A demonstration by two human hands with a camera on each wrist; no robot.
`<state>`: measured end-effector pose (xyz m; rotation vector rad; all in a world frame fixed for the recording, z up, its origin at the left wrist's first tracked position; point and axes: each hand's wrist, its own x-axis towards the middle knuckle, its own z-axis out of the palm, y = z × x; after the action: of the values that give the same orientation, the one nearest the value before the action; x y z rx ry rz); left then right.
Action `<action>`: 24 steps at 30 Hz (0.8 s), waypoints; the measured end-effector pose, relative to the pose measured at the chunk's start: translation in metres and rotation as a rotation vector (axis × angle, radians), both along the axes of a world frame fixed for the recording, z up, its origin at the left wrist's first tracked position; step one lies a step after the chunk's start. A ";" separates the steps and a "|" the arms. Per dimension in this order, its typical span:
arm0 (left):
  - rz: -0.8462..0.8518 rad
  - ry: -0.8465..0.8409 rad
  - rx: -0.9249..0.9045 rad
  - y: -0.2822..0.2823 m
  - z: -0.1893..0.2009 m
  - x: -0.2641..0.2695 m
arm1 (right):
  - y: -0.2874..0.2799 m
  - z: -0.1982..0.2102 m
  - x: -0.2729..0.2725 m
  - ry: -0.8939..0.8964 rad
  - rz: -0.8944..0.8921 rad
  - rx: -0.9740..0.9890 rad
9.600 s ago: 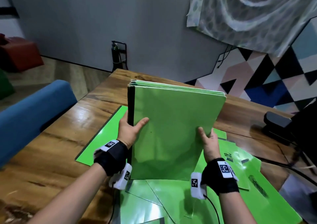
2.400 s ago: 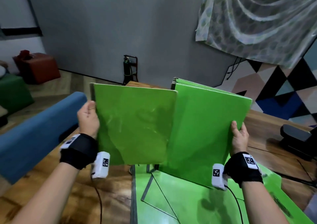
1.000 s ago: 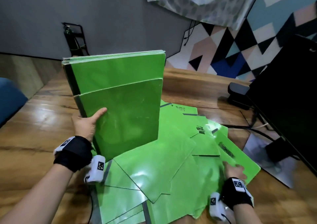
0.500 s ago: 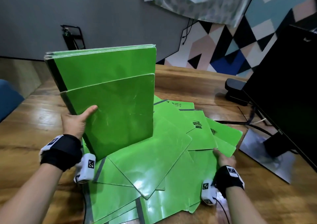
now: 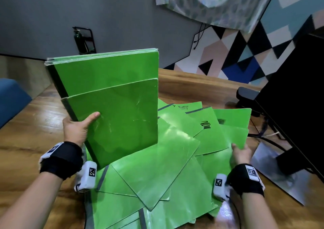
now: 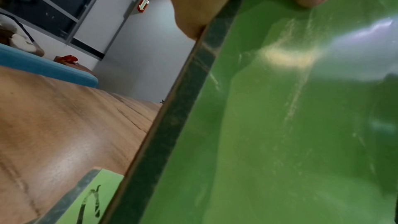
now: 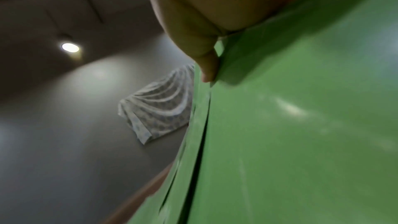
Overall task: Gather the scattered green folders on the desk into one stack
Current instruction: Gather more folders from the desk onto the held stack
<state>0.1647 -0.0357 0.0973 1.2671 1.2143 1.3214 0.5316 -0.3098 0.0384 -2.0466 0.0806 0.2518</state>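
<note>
Wooden worktop carrying loose green folders fanning out at centre, left hand w/ fingers gripping upright folder stack at 10 o'clock, right hand pinching a folder edge at 3 o'clock, grey wall & patterned cloth hanging at 12, black monitor standing at 2.

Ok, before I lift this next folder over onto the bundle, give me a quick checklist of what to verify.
1. Left hand has a firm hold on the upright bundle: ok, thumb on the front, fingers behind the spine.
2. Bundle edges flush: not ok, the front folder sits lower than those behind.
3. Right hand has hold of a loose folder: ok, its edge is pinched.
4. Only one folder pinched: cannot tell, the right wrist view shows several layered edges.
5. Path clear of the monitor: ok, it stands further right.
6. All folders gathered: not ok, many lie fanned on the desk.
</note>
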 end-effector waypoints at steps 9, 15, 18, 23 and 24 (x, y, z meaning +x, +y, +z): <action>-0.060 -0.007 -0.045 0.005 -0.002 -0.002 | -0.051 0.095 0.037 -0.464 -0.019 0.000; -0.082 0.021 -0.094 0.012 -0.007 -0.007 | -0.069 0.154 0.017 -0.662 0.129 0.217; -0.103 0.028 -0.076 0.007 -0.002 -0.004 | -0.065 0.174 -0.001 -0.565 0.277 0.436; -0.144 0.061 -0.070 0.006 0.001 -0.005 | -0.003 0.175 -0.061 -0.390 0.492 0.761; -0.161 0.041 -0.053 0.005 0.001 -0.005 | 0.016 0.169 -0.072 -0.355 0.542 0.816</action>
<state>0.1596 -0.0303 0.0980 1.3305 1.1429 1.1452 0.4598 -0.2933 0.2071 -1.2317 -0.6959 0.2021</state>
